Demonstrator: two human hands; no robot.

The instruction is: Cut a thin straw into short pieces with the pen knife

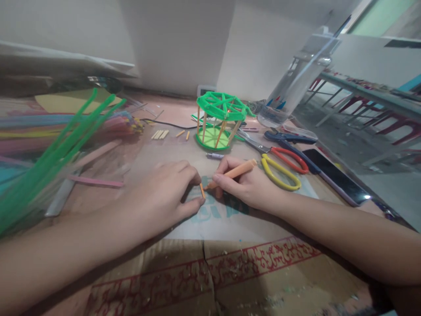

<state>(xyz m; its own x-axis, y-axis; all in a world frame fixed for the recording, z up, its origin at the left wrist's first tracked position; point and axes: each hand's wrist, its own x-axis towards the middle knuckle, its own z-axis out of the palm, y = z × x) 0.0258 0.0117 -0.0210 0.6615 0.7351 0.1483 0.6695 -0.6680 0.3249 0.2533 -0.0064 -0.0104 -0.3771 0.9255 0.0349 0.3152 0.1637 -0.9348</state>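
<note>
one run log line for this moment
left hand: pinching short orange stick | right hand: holding orange marker, tip beside stick | beyond hands: green-topped frame | near right forearm: scissors

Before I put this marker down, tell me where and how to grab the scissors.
Take the scissors by the red loop and yellow loop, probably best from the near right. They lie flat, with both wide loops toward that side and the blades pointing away, toward the green-topped frame.
</note>
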